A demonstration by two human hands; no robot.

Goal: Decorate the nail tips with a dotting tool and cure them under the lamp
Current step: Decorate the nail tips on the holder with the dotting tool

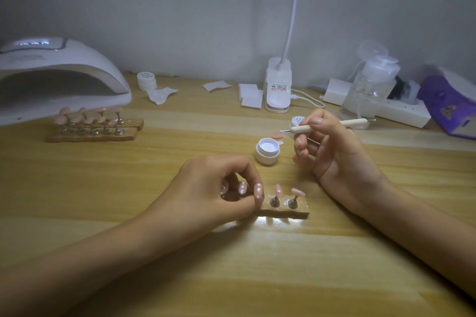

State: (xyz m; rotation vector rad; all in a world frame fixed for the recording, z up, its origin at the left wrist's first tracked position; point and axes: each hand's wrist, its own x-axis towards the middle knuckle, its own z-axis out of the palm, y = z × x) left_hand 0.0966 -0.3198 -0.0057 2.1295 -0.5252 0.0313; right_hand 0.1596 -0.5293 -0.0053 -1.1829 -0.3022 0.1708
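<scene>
Left hand (219,188) pinches the near nail stand (283,210) on the worktop (231,265); right hand (334,147) grips the dotting tool (353,122), held level just beside the open white pot (267,150)

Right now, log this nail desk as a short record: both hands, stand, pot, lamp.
left hand: pinches the near wooden stand at its left end
right hand: holds the dotting tool, raised, tip pointing left
nail tips: dotted ones by the left hand, two plain ones at the right
gel pot: open, beside the right hand
curing lamp: far left, two more stands before it
</scene>
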